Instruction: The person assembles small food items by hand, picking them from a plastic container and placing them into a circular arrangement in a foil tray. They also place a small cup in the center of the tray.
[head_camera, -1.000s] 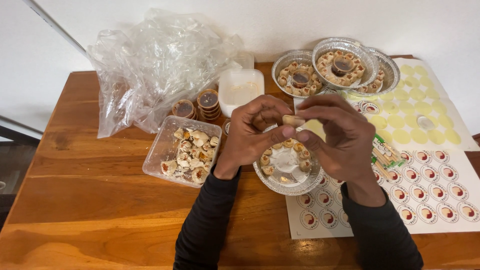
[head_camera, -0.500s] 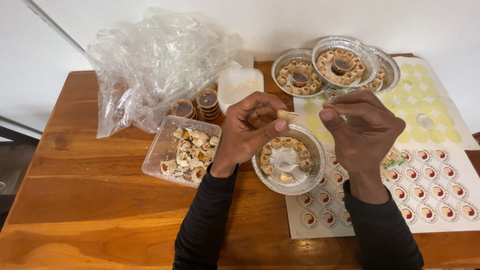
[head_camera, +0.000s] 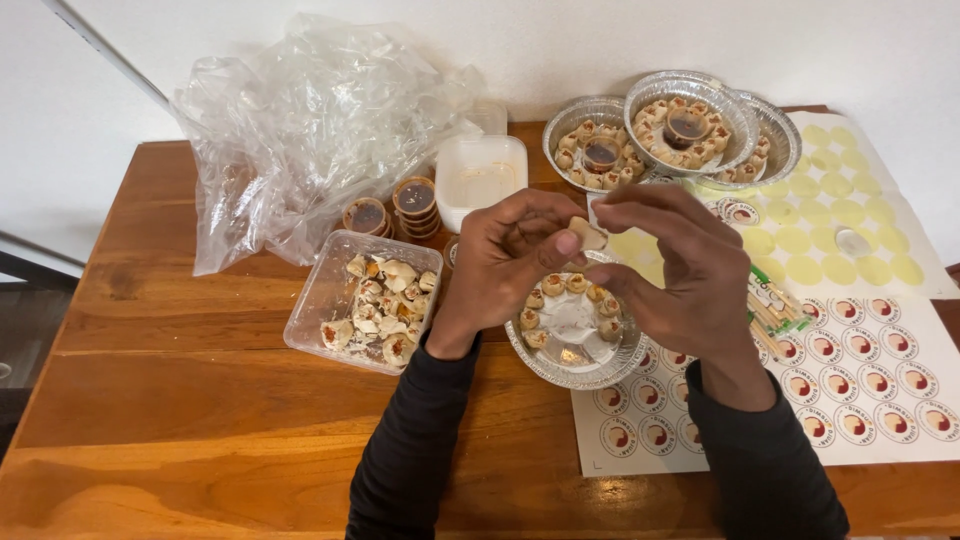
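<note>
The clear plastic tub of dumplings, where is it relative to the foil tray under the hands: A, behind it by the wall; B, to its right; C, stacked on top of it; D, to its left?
D: the clear plastic tub sits left of the foil tray, apart from it.

Bright, even light from above on my feed; soft shadows under hands. Glare on plastic bag (head_camera: 320, 130) upper left and foil trays (head_camera: 690, 125). Focus sharp; slight bending at edges.
</note>
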